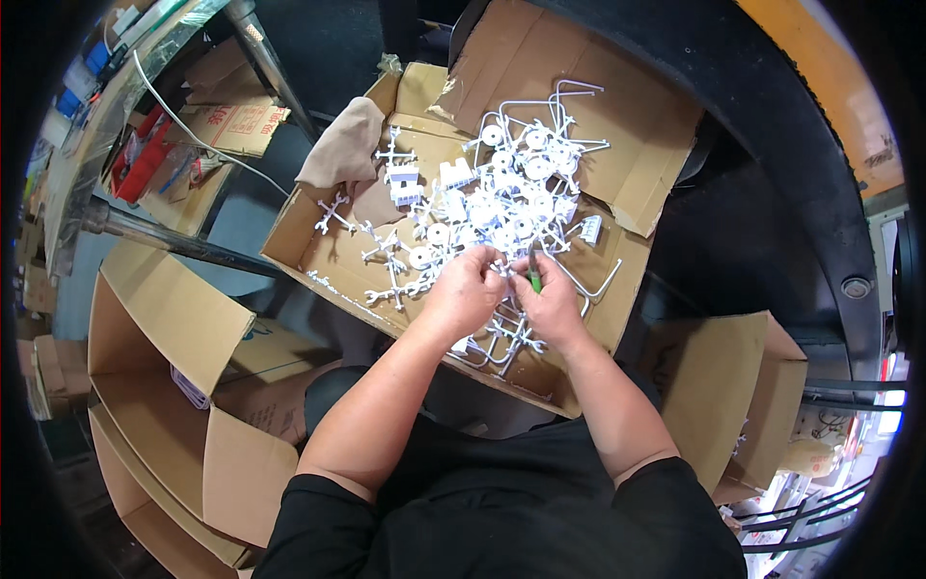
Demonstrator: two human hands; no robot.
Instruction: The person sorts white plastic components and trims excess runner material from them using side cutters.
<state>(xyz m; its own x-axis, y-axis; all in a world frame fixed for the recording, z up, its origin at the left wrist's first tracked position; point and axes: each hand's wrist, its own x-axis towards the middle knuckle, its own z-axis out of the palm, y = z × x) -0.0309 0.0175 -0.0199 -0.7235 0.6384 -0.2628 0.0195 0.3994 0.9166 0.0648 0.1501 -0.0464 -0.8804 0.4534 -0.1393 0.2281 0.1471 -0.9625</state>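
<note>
Both of my hands are together over the near middle of a shallow cardboard box (617,318). In it lies a heap of white plastic parts (526,179): round wheels, ribbed blocks, branching pieces and long bent rods. My left hand (463,297) is closed, thumb and fingers pinching a small white plastic part (498,266), mostly hidden by the fingertips. My right hand (555,309) is wrapped round a slim tool with a green handle (535,281) and a dark upper end; its exact kind is unclear. The fingertips of both hands nearly meet.
A beige cloth (345,145) hangs over the box's left corner. Open cardboard boxes stand at the left (159,376) and right (714,386). A metal table leg (183,241) runs along the left, below a worktable with a white cable (207,145). A dark curved frame (820,164) rises at the right.
</note>
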